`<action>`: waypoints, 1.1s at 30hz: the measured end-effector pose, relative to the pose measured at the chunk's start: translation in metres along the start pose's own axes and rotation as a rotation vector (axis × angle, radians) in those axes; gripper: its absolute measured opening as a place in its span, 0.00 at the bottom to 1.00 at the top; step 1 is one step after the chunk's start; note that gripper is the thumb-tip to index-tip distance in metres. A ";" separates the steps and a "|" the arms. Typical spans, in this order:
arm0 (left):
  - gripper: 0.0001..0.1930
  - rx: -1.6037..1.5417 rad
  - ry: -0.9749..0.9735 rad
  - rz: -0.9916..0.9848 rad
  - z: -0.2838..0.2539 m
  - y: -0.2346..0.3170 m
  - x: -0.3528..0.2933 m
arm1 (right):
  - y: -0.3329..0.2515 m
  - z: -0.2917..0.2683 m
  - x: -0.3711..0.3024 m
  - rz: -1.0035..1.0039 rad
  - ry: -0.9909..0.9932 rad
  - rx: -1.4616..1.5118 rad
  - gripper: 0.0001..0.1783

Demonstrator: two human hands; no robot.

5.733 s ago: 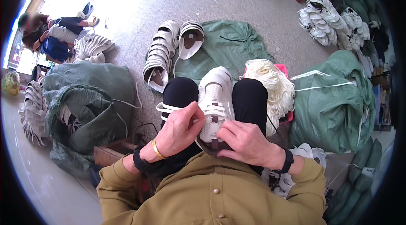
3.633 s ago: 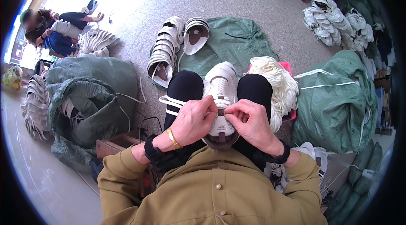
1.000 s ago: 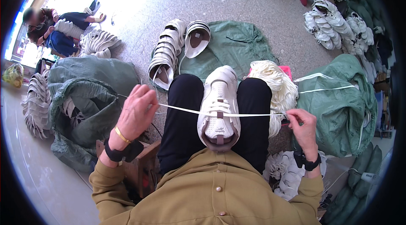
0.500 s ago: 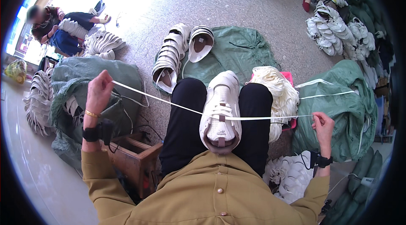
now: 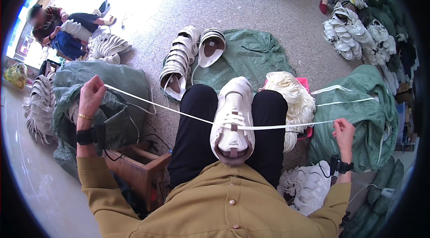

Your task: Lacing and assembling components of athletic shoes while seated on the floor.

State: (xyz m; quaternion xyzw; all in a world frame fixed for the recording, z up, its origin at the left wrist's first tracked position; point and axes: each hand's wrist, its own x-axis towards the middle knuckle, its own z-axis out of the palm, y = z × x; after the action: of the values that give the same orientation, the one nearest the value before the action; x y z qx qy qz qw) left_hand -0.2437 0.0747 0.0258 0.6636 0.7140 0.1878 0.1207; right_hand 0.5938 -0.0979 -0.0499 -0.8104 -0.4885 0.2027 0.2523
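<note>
A white shoe upper [image 5: 234, 117] with brown patches rests between my thighs, its toe pointing away from me. A flat white shoelace [image 5: 286, 126] runs through its lacing and stretches out to both sides. My left hand [image 5: 92, 92], raised at the far left over a green sack, pinches one end of the lace. On the right, my right hand [image 5: 344, 131] pinches the other end between thumb and fingers. Both lengths are drawn out, the left one sagging slightly. Several rungs of lace cross the shoe's front.
A bundle of cream laces [image 5: 290, 99] lies in a pink basket [image 5: 306, 131] by my right knee. Nested shoe uppers [image 5: 180, 54] stand on a green sack [image 5: 255, 52] ahead. A wooden stool [image 5: 142, 166] is at my left, a full green sack [image 5: 349, 117] at right. Two co-workers sit farther off.
My left hand has moved outward to the left and slightly down, with its lace end. My right hand has barely moved, and the shoe stays between my thighs.
</note>
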 end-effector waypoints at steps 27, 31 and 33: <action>0.07 -0.364 -0.837 0.163 0.095 0.170 -0.064 | -0.214 0.095 -0.047 0.081 -0.882 0.715 0.07; 0.08 -0.630 -0.977 0.028 0.111 0.205 -0.089 | -0.229 0.122 -0.061 -0.034 -0.864 0.623 0.07; 0.07 -0.700 -0.892 0.014 0.119 0.212 -0.096 | -0.238 0.129 -0.054 -0.063 -0.735 0.827 0.08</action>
State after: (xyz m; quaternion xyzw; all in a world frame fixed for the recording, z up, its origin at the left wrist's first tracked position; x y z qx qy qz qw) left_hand 0.0061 0.0026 0.0021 0.6038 0.4845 0.1157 0.6223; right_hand 0.3315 -0.0250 -0.0033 -0.5045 -0.4482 0.6395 0.3684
